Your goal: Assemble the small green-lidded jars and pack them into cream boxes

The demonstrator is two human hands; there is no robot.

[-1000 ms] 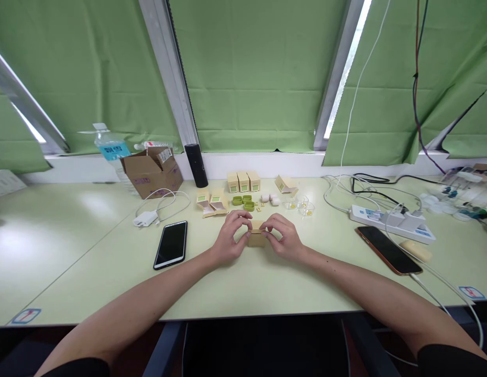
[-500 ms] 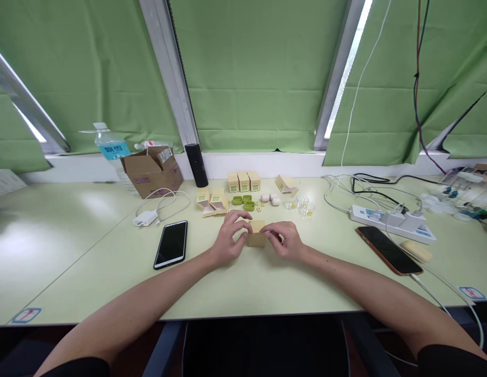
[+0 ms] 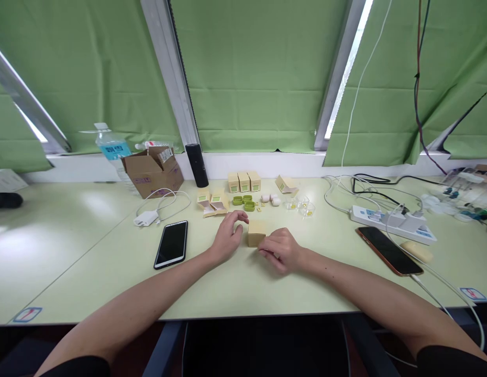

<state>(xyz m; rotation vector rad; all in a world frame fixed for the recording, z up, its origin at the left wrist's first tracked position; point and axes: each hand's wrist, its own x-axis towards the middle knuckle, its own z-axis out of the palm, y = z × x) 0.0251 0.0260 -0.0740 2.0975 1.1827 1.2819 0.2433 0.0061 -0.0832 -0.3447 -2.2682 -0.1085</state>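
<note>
A small tan cardboard box (image 3: 256,234) stands on the table between my hands, its top looking closed. On its left, my left hand (image 3: 229,236) is open, fingers bent loosely, with the index fingertip at the box's upper left corner. My right hand (image 3: 280,251) has its fingers curled together at the front right lower corner, close against the box; whether they press on it I cannot tell. Beyond lie olive-green cases (image 3: 244,202), white rounded pieces (image 3: 270,199), tiny yellow bits (image 3: 261,208) and clear plastic pieces (image 3: 302,205).
Three similar boxes (image 3: 244,181) stand at the back. Open boxes (image 3: 212,202) lie left of the green cases, another (image 3: 286,185) to the right. Phones (image 3: 172,244) flank my arms. A power strip (image 3: 393,224), cables, a brown carton (image 3: 155,175) and a black cylinder (image 3: 196,165) stand around.
The box's front flap, raised between my fingers before, is now down. My right hand has moved down to the box's front corner, and my left fingers have drawn slightly away.
</note>
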